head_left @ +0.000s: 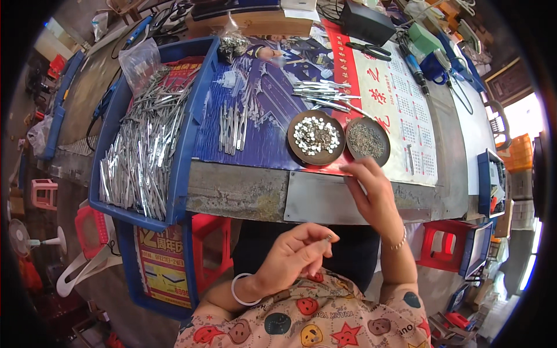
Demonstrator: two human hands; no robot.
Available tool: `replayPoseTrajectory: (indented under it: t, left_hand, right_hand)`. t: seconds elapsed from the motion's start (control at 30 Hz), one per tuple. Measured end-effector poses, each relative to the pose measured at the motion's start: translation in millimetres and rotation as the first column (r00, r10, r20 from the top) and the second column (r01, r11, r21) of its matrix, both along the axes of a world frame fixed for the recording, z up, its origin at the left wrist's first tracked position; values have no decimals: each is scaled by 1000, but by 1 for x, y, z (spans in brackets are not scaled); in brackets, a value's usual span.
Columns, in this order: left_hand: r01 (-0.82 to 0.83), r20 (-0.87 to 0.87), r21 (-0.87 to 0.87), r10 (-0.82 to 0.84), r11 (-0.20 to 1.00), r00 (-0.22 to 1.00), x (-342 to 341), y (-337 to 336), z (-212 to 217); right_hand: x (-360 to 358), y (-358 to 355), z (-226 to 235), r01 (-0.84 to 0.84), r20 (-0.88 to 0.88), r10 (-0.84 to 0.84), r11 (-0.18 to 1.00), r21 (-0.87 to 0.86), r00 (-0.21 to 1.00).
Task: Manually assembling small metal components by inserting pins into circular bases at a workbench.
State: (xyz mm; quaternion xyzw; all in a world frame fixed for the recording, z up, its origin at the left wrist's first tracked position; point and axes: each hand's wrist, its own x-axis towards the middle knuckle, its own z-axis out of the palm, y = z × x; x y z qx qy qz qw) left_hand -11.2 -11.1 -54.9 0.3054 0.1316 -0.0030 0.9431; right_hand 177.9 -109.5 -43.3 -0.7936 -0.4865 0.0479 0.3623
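My left hand [296,255] is held in front of my body, its thumb and forefinger pinching a small metal piece [329,237] too tiny to name exactly. Over the table's near edge, my right hand [374,194] reaches up beside two round brown dishes; its thumb and forefinger are slightly apart, with nothing visible between them. Small shiny metal discs fill the left dish [296,155]. In the right dish [385,152], nearest my right fingers, lie many tiny thin metal pins [366,139].
A blue tray [174,197] heaped with metal tweezer-like strips stands at left. More such pieces [233,129] lie on the poster mat, with another group [322,91] behind the dishes. Black-handled pliers [369,51] and a blue pen-like tool [414,68] lie farther back. Red stools [444,246] stand below.
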Motion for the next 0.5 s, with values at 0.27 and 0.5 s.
replayPoseTrajectory:
  t: [0.27,0.5]
  left_hand:
    - [-157,-61,91,163,983,985,0,8,-13]
    - [-232,-72,100,240,968,968,21,11,-35]
  right_hand:
    - [31,21,-20,-45,374,157,956,-291,914]
    - [45,35,-17,-173,337,290,925,-338,896]
